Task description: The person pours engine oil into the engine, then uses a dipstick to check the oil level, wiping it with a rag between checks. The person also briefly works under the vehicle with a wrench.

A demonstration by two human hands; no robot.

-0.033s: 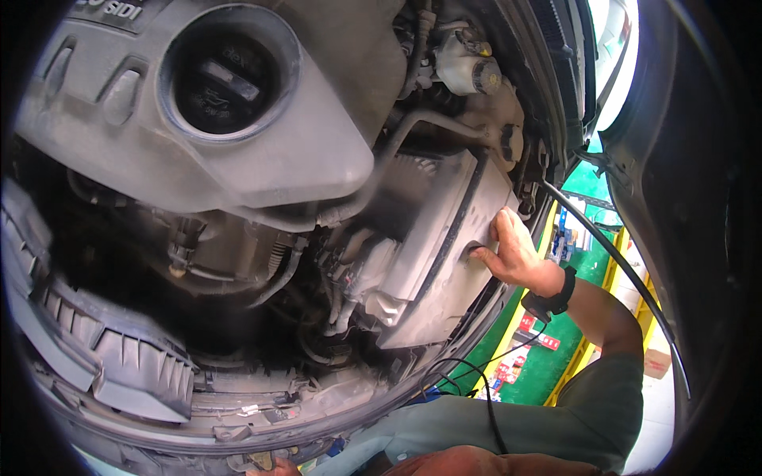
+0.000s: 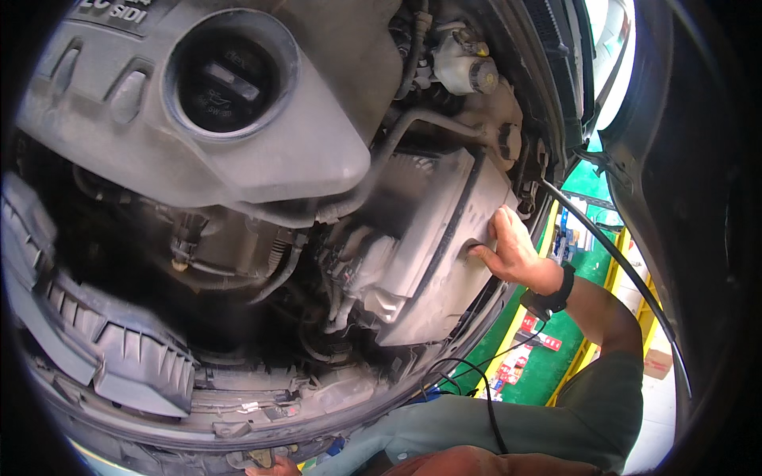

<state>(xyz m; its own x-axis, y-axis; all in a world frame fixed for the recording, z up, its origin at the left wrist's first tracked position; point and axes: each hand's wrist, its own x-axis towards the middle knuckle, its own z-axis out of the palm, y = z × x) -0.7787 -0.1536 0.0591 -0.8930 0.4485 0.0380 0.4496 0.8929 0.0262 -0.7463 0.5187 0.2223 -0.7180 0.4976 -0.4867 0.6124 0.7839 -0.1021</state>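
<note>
My right hand rests against the sloping outer side of a dusty grey plastic box in the engine bay. Its thumb and forefinger are spread apart, with the thumb tip by a small dark opening. A black band circles that wrist. Only a little of my left hand shows, low at the car's front edge, beside a small brownish metal piece. The bottom of the picture cuts off most of those fingers, so their hold is hidden.
A grey engine cover with a recessed black oil cap fills the upper left. Fluid reservoirs stand beyond the box. A thin prop rod slants beside the raised hood. Black cables loop near my right arm.
The engine bay has shifted very slightly in the picture. A little more of my left hand shows; my right hand stays against the box.
</note>
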